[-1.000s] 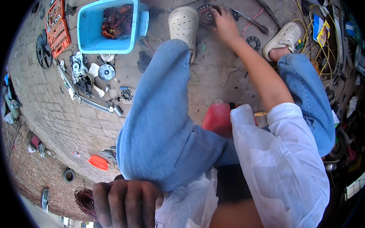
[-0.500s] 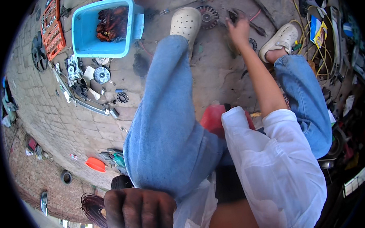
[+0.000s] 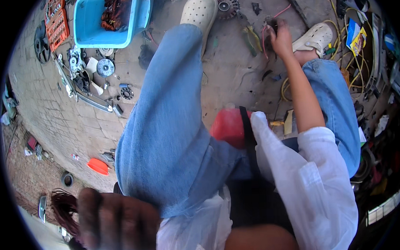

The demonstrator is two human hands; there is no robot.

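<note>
My left hand point(image 3: 119, 222), at the lower left, is closed with knuckles up, gripping a bundle of thin reddish-brown copper wire point(image 3: 64, 213) whose loose strands stick out on its left side. My right hand point(image 3: 281, 39) reaches down to the ground beside my right shoe, fingers curled by a dark object point(image 3: 272, 23); what they hold is mostly hidden. A thin pink wire point(image 3: 264, 41) runs just left of these fingers. Pliers with green-yellow handles point(image 3: 251, 40) lie on the ground further left. A round slotted motor core point(image 3: 226, 6) rests beside my left shoe.
A blue tub point(image 3: 102, 42) with coils of copper wire point(image 3: 115, 13) stands at the far left. Near it are an orange tool case point(image 3: 57, 26) and scattered metal parts point(image 3: 105, 67). A red container point(image 3: 228, 128) sits between my legs; yellow cable point(image 3: 338, 36) and scrap line the right.
My right hand has moved right, away from the motor core and the pliers, toward my right shoe. My left hand has shifted left with the wire bundle. The whole view has tilted slightly.
</note>
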